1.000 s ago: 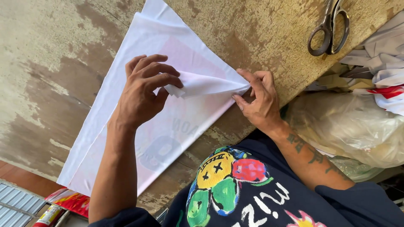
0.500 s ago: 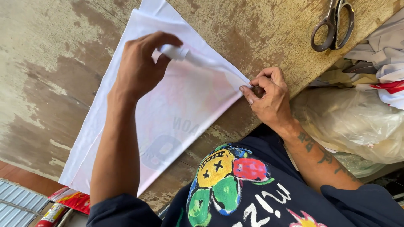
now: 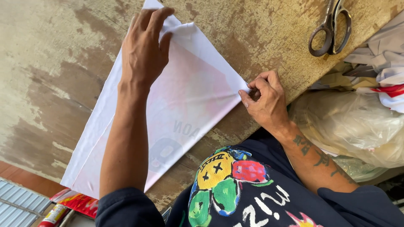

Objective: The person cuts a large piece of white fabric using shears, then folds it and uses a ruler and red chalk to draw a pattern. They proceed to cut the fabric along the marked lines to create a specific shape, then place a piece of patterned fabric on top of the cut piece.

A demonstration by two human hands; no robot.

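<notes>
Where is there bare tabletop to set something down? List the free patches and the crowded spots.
Free: the worn wooden table left of the white cloth, and the strip between the cloth and the scissors. Crowded: the right edge, with the plastic bag and piled fabric. The left hand and right hand occupy the cloth.

A worn wooden table [image 3: 50, 75], its pale finish peeling in patches to bare brown wood, is carrying everything here. A thin white sheet of fabric with a faint pinkish tint and grey print showing through [image 3: 189, 105] is lying flat across its middle, running from the far edge toward the near one. A pair of dark metal scissors [image 3: 330, 27] is resting closed on the bare wood at the right, well apart from the sheet.
</notes>
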